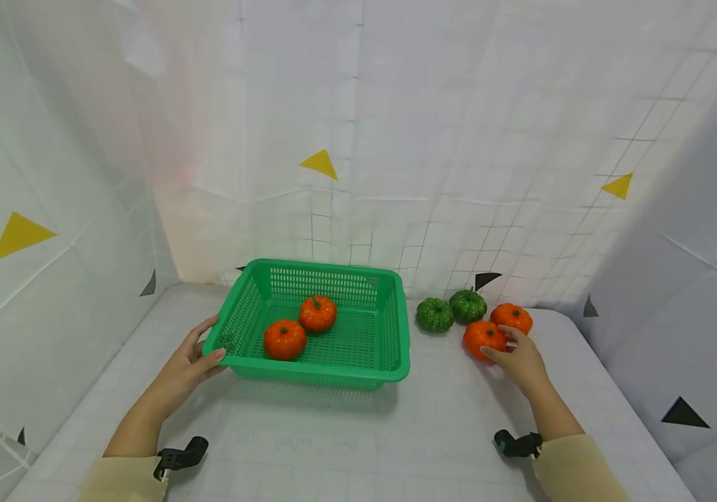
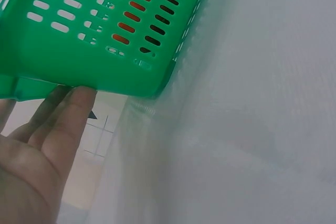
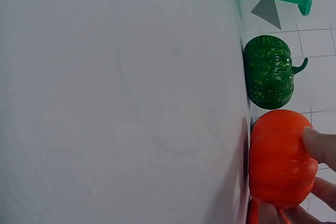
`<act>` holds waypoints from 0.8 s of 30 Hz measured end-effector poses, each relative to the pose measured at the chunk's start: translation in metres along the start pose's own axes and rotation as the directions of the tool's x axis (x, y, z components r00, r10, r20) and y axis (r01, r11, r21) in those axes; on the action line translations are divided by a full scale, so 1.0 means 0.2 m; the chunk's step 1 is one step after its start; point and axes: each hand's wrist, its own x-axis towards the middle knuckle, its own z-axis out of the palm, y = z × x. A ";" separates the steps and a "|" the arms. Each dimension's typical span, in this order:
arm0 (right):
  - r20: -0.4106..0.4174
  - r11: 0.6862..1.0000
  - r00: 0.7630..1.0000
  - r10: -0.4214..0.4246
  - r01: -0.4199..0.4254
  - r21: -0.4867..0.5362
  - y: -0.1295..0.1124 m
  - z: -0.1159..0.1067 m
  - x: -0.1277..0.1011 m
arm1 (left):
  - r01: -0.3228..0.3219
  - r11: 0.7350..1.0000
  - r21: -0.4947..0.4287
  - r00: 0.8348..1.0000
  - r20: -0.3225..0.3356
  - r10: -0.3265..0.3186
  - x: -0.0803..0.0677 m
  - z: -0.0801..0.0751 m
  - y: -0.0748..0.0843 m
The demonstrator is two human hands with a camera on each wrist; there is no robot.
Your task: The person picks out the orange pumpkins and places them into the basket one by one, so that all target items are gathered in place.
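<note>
Both arms wear long pale beige sleeves, kind of a khaki-cream fabric, pushed back so the forearms are bare from about mid-forearm down. Just past each cuff there's a small black plastic clip-like mount, one by the left sleeve (image 1: 125, 480) and one by the right sleeve (image 1: 578, 468). The left hand (image 1: 190, 362) and right hand (image 1: 519, 360) are bare.
</note>
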 end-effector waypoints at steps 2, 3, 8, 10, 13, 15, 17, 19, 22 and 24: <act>0.004 1.000 1.000 -0.009 0.009 -0.002 -0.01 -0.01 -0.01 | -0.001 1.000 0.001 1.000 0.001 0.001 0.00 0.00 0.00; 0.007 1.000 1.000 -0.014 0.014 -0.001 -0.01 -0.01 -0.02 | -0.002 1.000 0.003 1.000 0.003 0.002 0.00 0.00 0.00; 0.021 0.999 0.999 -0.044 0.044 -0.009 -0.04 -0.03 -0.05 | -0.010 1.000 0.009 1.000 0.015 0.010 -0.01 0.00 0.02; 0.029 0.998 0.998 -0.055 0.055 -0.018 -0.05 -0.04 -0.06 | -0.012 1.000 0.007 1.000 0.017 0.012 -0.01 0.00 0.02; 0.045 0.997 0.997 -0.067 0.068 -0.027 -0.07 -0.06 -0.08 | -0.012 1.000 0.007 1.000 0.015 0.012 0.00 0.00 0.02; 0.060 0.997 0.996 -0.070 0.072 -0.024 -0.09 -0.07 -0.09 | -0.013 1.000 0.008 1.000 0.014 0.013 0.00 0.00 0.01; 0.072 0.997 0.995 -0.073 0.075 -0.019 -0.11 -0.08 -0.10 | -0.010 1.000 0.008 1.000 0.011 0.010 0.00 0.00 0.01; 0.084 0.997 0.993 -0.079 0.080 -0.013 -0.12 -0.09 -0.11 | -0.009 1.000 0.006 1.000 0.011 0.009 0.00 0.00 0.01; 0.096 0.995 0.991 -0.091 0.093 -0.017 -0.15 -0.10 -0.13 | -0.006 1.000 0.002 1.000 0.010 0.006 0.00 0.00 0.01; 0.106 0.993 0.988 -0.112 0.115 -0.019 -0.16 -0.10 -0.15 | -0.008 1.000 0.001 1.000 0.013 0.008 -0.01 0.01 0.01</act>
